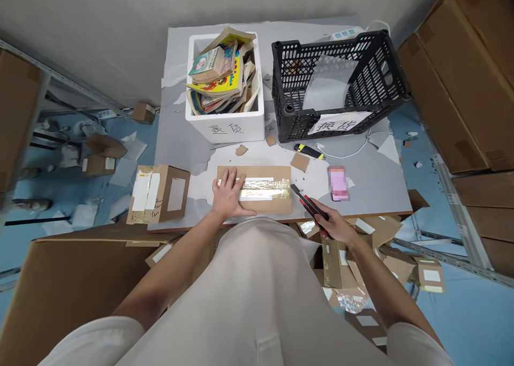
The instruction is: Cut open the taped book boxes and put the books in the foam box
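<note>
A long taped cardboard box point(267, 204) lies flat at the table's front edge, with a shiny strip of tape and a white label along its top. My left hand point(229, 195) rests on the box's left end, fingers spread. Wrapped in the fingers of my right hand point(331, 224) is a black and red utility knife point(308, 203). Its tip is close to the right end of the box; whether it touches the cardboard I cannot tell.
Behind the box stand a white foam bin point(225, 128) of books and a black plastic crate point(293, 125). A smaller carton point(172, 192) sits left. A yellow-black cutter point(309, 151), cardboard scrap point(300, 162) and pink item point(338, 183) lie right. Opened cartons point(337, 261) pile below the table.
</note>
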`<state>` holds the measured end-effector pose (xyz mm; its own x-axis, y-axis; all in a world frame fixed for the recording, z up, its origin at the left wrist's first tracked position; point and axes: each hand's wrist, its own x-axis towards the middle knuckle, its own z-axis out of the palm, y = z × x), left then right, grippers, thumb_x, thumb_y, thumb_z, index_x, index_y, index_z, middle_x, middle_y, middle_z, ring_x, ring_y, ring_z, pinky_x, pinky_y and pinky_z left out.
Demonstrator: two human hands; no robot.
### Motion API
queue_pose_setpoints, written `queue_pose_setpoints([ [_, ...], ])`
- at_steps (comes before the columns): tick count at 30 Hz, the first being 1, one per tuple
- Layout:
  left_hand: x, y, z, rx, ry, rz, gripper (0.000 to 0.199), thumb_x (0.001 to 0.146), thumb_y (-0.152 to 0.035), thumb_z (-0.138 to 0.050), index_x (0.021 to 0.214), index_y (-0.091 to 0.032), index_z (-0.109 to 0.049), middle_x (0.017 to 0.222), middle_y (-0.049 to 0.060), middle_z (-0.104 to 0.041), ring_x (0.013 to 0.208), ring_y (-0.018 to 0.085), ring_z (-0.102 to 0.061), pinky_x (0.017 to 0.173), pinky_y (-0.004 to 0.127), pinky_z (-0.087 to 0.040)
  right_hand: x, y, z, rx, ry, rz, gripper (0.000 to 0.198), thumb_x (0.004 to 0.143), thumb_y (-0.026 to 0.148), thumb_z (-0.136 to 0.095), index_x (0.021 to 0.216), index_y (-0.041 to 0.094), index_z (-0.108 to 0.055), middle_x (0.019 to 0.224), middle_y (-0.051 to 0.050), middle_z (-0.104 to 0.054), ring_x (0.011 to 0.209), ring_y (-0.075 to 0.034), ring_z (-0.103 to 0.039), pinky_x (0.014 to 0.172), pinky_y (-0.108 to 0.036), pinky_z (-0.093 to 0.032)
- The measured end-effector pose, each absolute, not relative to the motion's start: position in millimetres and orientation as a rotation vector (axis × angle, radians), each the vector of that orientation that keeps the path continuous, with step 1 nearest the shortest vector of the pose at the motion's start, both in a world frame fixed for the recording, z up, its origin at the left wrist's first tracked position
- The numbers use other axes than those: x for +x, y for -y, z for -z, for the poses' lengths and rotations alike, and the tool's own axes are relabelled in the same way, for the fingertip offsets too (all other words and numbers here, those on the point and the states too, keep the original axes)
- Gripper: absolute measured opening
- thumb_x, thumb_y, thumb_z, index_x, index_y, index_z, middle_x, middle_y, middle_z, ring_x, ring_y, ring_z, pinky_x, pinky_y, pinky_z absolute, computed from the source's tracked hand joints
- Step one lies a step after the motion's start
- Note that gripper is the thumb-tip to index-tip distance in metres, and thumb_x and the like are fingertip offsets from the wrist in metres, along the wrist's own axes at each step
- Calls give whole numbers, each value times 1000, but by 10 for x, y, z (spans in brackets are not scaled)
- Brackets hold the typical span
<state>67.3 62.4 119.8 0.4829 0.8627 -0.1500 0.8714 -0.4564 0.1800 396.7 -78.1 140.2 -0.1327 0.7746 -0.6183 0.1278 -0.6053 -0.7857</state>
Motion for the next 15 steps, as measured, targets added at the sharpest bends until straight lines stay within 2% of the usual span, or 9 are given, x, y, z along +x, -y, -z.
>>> queue_pose_setpoints([
  [4,674,-638,-1199,2473,-1487,73,123,43,-73,-71,147,-21,-29,155,20,-16,140,47,-14,105,61,-16,3972,913,-1422,-1675,1050,-1850,68,86,41,-51,148,25,-29,59,6,-50,41,-8,-43,38,-21,-39],
  [10,691,-653,-1215,2461,-1469,84,124,44,-74,-71,147,-19,-28,155,21,-18,140,47,-14,103,62,-20,4078,1062,-1496,-1724,1246,-1895,60,84,37,-50,142,26,-41,56,6,-48,40,-9,-43,39,-23,-41],
  [15,871,-640,-1242,2307,-1741,46,124,51,-81,-61,148,-14,-23,154,25,-15,140,47,-12,101,64,-24,4313,1080,-1611,-1913,1079,-1592,68,88,46,-46,149,27,-23,73,1,-58,43,-10,-49,42,-26,-46],
])
